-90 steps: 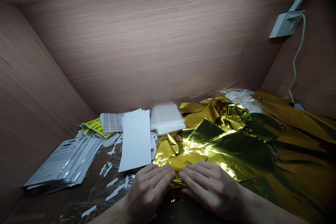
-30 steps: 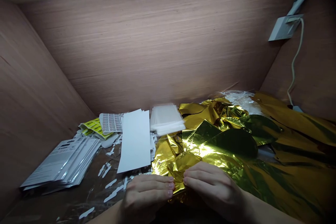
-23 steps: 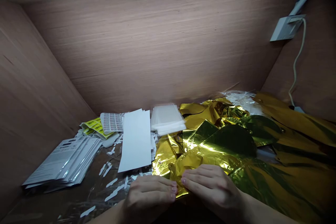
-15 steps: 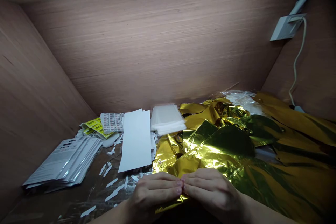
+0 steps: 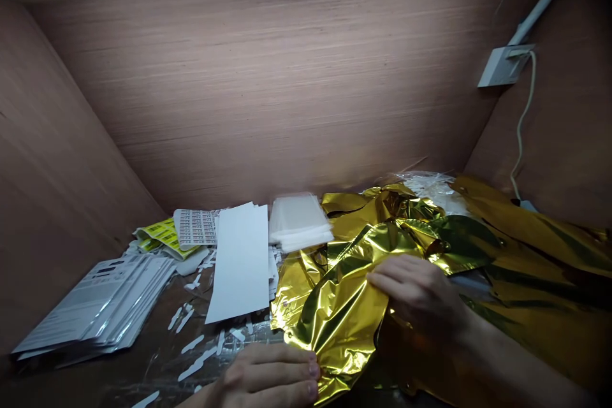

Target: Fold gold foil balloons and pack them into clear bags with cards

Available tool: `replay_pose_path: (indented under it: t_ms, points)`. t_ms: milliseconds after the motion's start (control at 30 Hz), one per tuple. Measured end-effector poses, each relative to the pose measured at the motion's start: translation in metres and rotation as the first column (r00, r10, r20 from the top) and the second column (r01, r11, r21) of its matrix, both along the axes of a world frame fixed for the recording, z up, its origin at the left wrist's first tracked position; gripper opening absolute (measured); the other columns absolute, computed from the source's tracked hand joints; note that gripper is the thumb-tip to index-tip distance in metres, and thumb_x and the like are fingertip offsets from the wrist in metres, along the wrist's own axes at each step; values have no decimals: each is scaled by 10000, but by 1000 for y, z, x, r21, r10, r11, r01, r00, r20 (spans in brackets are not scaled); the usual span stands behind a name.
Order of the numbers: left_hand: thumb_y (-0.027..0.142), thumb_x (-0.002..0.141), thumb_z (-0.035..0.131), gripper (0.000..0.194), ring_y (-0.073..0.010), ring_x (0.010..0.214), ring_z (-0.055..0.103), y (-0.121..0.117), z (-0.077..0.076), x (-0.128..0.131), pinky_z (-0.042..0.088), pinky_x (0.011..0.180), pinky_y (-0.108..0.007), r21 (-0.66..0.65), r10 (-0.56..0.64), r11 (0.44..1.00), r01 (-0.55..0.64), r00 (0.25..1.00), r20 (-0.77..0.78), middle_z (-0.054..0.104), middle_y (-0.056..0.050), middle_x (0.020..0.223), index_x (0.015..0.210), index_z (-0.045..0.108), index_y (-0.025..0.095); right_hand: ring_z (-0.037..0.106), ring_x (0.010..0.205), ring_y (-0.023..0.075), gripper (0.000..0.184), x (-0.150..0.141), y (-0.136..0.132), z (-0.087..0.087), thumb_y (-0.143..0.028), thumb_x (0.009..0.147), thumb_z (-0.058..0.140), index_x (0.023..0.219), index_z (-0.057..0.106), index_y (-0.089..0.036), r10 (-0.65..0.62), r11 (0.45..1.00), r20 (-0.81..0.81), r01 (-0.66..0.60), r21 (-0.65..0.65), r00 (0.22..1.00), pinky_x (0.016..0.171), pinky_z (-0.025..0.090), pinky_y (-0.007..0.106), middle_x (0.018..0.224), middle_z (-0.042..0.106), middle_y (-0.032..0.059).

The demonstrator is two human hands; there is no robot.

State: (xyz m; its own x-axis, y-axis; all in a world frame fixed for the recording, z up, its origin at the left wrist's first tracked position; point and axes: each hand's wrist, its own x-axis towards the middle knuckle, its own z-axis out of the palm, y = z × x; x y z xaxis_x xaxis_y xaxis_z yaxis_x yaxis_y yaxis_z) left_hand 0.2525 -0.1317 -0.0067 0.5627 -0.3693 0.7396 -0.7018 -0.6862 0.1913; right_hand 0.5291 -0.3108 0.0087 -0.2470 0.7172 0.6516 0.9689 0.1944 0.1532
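Note:
A flat, shiny gold foil balloon [image 5: 347, 315] lies creased between my two hands at the front of the table. At its near left edge, my left hand [image 5: 270, 373] has its fingers pressed together on the foil; the thumb is hidden. My right hand [image 5: 425, 296] pinches the upper right part of the same piece, slightly lifted, with its fingers closed. More gold foil balloons [image 5: 535, 268] are heaped behind and to the right, under my right forearm.
White card strips [image 5: 241, 261] lie left of the foil, beside clear plastic bags [image 5: 299, 223]. Further left are sticker sheets [image 5: 196, 227], yellow labels [image 5: 165, 233] and a stack of packaged cards [image 5: 95, 306]. Small white pieces [image 5: 196, 366] are scattered in front. A socket box [image 5: 505, 65] with a cable hangs at right.
My hands, together before, have moved apart. The right hand went up and to the right with the foil, which is now spread and raised between them; the left moved slightly left and down.

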Motion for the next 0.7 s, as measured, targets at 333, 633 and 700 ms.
replay_pose_path:
  t_ms: [333, 633, 700]
  points:
    - [197, 998, 582, 362, -244, 1188, 661, 0, -4, 1, 546, 1059, -313, -1, -31, 1000, 31, 999, -6, 707, -206, 1104, 1294, 570, -11, 568, 1221, 373, 679, 53, 5, -6, -432, 874, 643, 1442, 495, -89, -415, 831, -907, 436, -345, 76, 1113, 402, 573, 1405, 501, 237]
    - [164, 999, 562, 356, -263, 1201, 653, 1, -12, 3, 556, 1056, -342, -26, -66, 998, 65, 998, -21, 698, -216, 1127, 1302, 568, -23, 693, 1010, 275, 673, 10, 7, -2, -425, 754, 865, 1277, 611, -86, -259, 966, -767, -142, -217, -587, 835, 601, 373, 1247, 658, 178]
    - [165, 1005, 549, 349, -261, 1204, 651, 1, -13, 4, 552, 1062, -347, -36, -80, 996, 78, 996, -35, 698, -220, 1121, 1298, 569, -23, 685, 834, 227, 609, 6, 6, -8, -335, 689, 907, 1155, 647, -43, -396, 918, -767, -200, -342, -505, 639, 554, 286, 1115, 690, 181]
